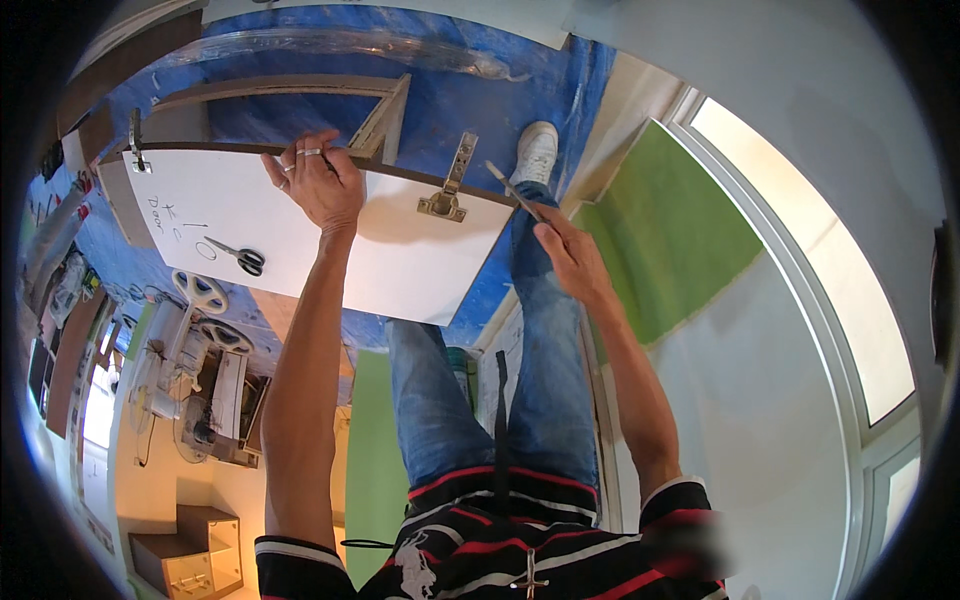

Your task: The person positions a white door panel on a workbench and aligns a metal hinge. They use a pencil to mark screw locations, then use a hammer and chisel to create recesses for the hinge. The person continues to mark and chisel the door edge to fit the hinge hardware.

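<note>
Striped shirt point(500, 550) nearest, I bend my left hand point(325, 190) at the white board point(400, 275) before my legs, perhaps steadying its far edge, grip unclear. My right hand point(578, 255) clasps a slim tool point(514, 194).

The right sleeve point(678, 510) is partly blurred — the right hand point(574, 255) hides one end of the thin tool point(514, 191).

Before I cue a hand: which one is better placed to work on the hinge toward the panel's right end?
Probably the right hand: it grips a slim tool whose tip appears near that concealed cabinet hinge. The left hand, at the far edge of the white panel, is farther away.
</note>
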Motion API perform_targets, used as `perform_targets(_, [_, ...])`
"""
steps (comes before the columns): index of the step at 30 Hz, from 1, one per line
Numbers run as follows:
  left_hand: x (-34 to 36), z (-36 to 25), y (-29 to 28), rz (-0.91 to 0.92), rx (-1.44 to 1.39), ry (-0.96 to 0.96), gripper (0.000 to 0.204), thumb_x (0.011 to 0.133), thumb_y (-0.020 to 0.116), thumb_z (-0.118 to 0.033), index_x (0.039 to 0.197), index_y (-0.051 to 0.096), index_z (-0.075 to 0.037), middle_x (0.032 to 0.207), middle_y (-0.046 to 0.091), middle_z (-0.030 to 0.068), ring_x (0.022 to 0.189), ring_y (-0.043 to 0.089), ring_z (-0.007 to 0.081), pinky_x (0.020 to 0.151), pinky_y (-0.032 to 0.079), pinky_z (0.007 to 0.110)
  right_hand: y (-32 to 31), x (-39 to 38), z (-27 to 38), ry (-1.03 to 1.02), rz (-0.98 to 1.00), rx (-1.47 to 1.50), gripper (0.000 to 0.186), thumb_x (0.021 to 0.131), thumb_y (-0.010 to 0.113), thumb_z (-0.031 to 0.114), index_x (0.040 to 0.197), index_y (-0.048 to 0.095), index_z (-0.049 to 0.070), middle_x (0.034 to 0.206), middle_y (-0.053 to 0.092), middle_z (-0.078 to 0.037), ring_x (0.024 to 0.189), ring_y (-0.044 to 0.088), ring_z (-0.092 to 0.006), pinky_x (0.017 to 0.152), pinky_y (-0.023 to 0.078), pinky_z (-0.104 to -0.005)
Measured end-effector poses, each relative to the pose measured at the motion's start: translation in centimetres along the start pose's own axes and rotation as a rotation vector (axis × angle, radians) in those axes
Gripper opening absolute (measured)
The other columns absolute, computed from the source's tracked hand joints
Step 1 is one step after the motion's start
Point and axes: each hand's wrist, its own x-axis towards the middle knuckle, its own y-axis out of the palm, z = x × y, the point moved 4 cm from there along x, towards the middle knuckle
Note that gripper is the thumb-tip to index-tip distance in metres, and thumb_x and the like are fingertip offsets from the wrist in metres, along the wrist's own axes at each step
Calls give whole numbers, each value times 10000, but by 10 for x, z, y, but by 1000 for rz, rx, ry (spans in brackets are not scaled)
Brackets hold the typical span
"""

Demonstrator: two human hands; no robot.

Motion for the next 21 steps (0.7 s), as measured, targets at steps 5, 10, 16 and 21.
perform_targets(5, [0,0,1,14,11,-7,280,941,460,-213,947,738,-185,971,736,-10,1120,605,234,1253,113,584,-16,-35,-11,68,-115,-140,465,1055,511,237,1514,502,160,1003,718,-190,873,701,-377,832,532,-438])
perform_targets(10, [-1,1,2,-2,-17,-9,253,927,478,-197,927,730,-171,960,723,2,1085,610,249,1242,130,591,2,-44,-1,-54,-115,-262,468,1046,517,167,1509,512,237,1070,722,-198,931,703,-406,820,551,-471])
perform_targets(16, [0,-1,-1,-13,17,31,236,912,490,-177,915,725,-152,952,723,22,1055,613,261,1238,139,592,4,11,8,-23,-66,-351,437,1062,532,159,1487,546,259,1246,703,-155,981,715,-374,820,555,-405])
perform_targets(21, [-1,3,1,23,22,22,252,920,481,-192,929,731,-161,956,729,18,1066,612,260,1237,134,593,-7,-27,9,-26,-128,-334,437,1052,546,158,1473,565,276,1231,711,-149,948,725,-360,799,563,-399])
